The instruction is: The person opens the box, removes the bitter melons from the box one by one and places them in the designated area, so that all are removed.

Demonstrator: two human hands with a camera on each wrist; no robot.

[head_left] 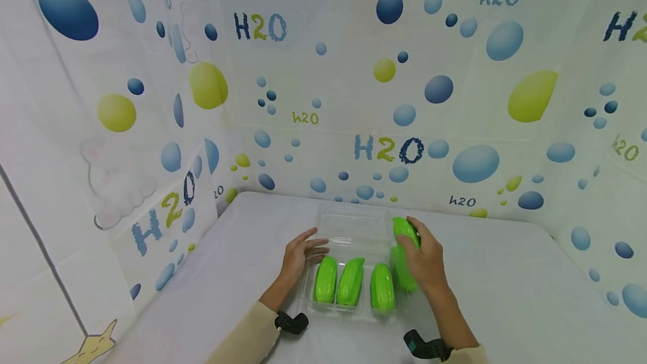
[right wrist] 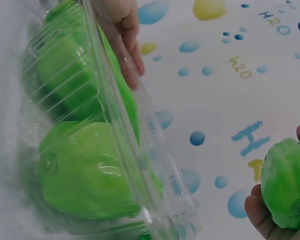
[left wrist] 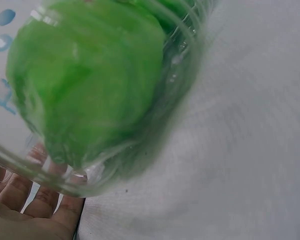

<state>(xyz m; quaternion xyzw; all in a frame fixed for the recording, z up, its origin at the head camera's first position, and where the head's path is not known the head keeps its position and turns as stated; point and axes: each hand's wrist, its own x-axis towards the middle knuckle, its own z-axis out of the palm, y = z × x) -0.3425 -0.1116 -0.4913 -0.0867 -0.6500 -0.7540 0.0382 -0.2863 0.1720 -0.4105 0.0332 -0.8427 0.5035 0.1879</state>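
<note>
A clear plastic clamshell box (head_left: pixel 333 308) stands on the table with its lid (head_left: pixel 354 223) folded back. Inside lie three elongated, ridged green fruits, likely artificial: one at left (head_left: pixel 325 280), one in the middle (head_left: pixel 350 281) and one further right (head_left: pixel 382 287). Another green fruit (head_left: pixel 401 269) sits at the box's right side, partly behind my right hand; whether it is inside, I cannot tell. My right hand (head_left: pixel 427 254) grips a separate green fruit (right wrist: pixel 286 182) above it. With fingers extended, my left hand (head_left: pixel 298 257) rests against the box's left side.
A white cloth covers the table (head_left: pixel 485 291). Behind and to the left hangs a white curtain (head_left: pixel 343 83) printed with blue and green drops and H2O lettering. Both wrists carry black camera bands (head_left: pixel 291 323).
</note>
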